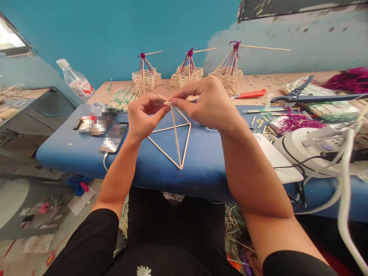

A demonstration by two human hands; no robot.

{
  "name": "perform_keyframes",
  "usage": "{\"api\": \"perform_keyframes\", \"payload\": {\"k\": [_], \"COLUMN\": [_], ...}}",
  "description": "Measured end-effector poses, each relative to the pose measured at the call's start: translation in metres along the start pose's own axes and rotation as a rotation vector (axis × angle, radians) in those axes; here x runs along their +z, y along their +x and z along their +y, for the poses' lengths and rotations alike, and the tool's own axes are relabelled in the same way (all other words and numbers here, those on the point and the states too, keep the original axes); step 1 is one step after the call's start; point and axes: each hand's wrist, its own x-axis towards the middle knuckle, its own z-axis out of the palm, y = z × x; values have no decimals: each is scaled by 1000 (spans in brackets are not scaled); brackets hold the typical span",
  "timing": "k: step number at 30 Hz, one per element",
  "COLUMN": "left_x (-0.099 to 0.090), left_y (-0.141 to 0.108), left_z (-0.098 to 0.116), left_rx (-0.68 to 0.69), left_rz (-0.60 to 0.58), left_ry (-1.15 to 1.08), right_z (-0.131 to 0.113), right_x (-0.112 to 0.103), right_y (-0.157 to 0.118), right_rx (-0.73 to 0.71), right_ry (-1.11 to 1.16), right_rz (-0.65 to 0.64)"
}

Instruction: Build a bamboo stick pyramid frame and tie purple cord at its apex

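Observation:
A pyramid-shaped frame of thin wooden sticks (176, 140) stands on the blue padded table top (86, 157), its tip raised toward me. My left hand (146, 116) pinches the tip between thumb and fingers. My right hand (202, 99) is closed on the same tip from the other side, thumb and forefinger meeting there. The joint itself is partly hidden by my fingertips. Behind my hands stand three stick baskets with purple string tops: the left basket (147, 78), the middle basket (186, 74) and the right basket (228, 73).
Bundled sticks (122, 99), a plastic bottle (75, 78) and a phone (119, 134) lie to the left. On the right are an orange-handled tool (251, 94), long dark shears (316, 98), purple string (299, 122) and a white round device (307, 147) with cables.

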Motion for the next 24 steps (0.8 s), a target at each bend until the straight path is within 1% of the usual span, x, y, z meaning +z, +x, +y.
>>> {"api": "perform_keyframes", "payload": {"k": [2, 7, 9, 13, 18, 24], "left_x": [-1, -2, -2, -3, -3, -1], "left_y": [1, 1, 1, -1, -1, 3], "left_z": [-1, -3, -3, -5, -8, -3], "left_rx": [-6, 3, 1, -33, -113, -192], "left_rz": [-19, 10, 13, 8, 11, -51], "left_ry": [-5, -11, -8, -2, -49, -182], "right_z": [-1, 2, 4, 8, 11, 12], "right_x": [-3, -6, -5, -4, -3, 0], "right_y": [3, 9, 11, 14, 12, 2], "right_rx": [29, 22, -2, -105, -175, -207], "right_ry": [6, 16, 31, 34, -15, -106], "right_rz": [-21, -54, -58, -57, -26, 73]}}
